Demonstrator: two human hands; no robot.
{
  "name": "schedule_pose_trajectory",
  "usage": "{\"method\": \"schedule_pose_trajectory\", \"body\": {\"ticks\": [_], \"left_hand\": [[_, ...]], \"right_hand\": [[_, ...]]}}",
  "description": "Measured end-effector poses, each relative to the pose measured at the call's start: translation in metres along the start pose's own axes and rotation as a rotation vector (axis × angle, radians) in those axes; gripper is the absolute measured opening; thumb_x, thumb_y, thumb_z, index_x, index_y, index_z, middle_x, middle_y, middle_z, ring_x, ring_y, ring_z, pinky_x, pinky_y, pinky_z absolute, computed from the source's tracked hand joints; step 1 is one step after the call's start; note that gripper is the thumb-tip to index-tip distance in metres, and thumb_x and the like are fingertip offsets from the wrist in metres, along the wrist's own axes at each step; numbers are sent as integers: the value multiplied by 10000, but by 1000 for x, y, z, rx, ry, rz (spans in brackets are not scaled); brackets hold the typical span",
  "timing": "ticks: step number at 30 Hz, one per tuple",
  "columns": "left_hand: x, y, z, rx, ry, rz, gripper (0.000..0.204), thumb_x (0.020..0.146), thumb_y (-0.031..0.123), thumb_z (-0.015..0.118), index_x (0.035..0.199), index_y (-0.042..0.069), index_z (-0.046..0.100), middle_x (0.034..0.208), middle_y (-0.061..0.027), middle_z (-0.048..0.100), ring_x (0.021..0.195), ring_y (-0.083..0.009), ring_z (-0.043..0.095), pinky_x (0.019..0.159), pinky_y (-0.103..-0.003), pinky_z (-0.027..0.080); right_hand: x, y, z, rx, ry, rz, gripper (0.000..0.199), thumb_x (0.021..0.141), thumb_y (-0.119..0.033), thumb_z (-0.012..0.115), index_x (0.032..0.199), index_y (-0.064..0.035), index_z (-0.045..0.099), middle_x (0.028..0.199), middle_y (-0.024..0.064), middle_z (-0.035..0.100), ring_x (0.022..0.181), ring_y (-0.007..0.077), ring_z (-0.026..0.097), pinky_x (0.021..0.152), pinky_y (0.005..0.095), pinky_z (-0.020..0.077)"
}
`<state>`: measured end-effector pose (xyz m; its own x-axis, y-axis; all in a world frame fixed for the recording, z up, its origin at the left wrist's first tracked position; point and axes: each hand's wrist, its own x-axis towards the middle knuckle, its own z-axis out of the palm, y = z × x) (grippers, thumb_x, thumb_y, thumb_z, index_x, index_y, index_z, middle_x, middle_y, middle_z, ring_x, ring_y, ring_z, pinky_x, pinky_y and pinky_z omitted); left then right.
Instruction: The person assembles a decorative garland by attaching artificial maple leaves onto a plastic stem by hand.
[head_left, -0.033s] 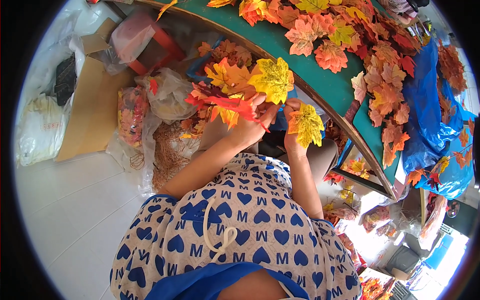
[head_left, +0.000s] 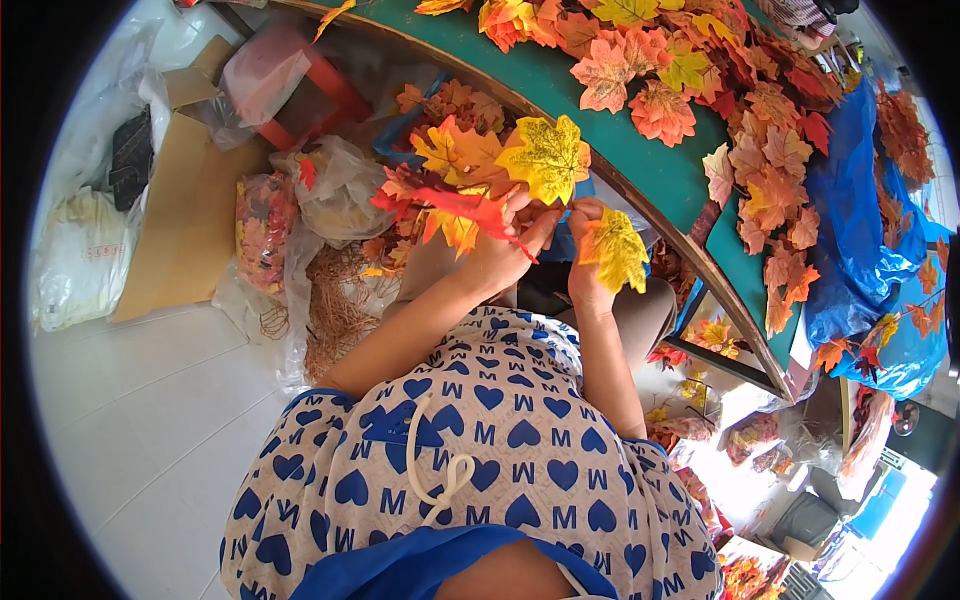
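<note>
My left hand is closed on a bunch of artificial maple leaves, with a red leaf lying over its fingers and orange leaves fanning out beyond. A large yellow leaf with dark veins stands up from the same bunch. Just to the right, my right hand pinches near a smaller yellow leaf, which covers part of its fingers. The fingertips of both hands almost meet; the stems between them are too small to make out. Both hands are over my lap, by the table's near edge.
A green table with a wooden rim curves ahead, heaped with orange leaves. Blue plastic hangs at its right. To the left are a cardboard box, a red stool and a clear bag of leaves.
The smaller yellow leaf at my right hand has turned slightly, and the red leaf has shifted a little. Both hands stay nearly in place.
</note>
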<state>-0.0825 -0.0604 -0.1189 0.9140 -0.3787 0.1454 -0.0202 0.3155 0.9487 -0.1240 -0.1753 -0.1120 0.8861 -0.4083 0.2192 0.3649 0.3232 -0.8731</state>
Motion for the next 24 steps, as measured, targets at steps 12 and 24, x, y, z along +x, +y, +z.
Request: {"method": "schedule_pose_trajectory", "body": {"ticks": [12,24], "left_hand": [[0,12,5,-47,-10,-64,101,860,1,587,911,40,509,714,4,555,537,-57,499,466,-188,375],[-6,7,12,-190,23,-137,49,859,-1,586,891,20,555,710,2,563,553,-68,508,466,-197,385]], "right_hand": [[-2,0,4,35,218,102,184,818,55,618,985,-2,568,860,40,591,783,135,583,752,259,489],[-8,11,2,168,198,155,119,845,26,597,953,-21,589,892,42,606,772,138,591,694,277,512]]}}
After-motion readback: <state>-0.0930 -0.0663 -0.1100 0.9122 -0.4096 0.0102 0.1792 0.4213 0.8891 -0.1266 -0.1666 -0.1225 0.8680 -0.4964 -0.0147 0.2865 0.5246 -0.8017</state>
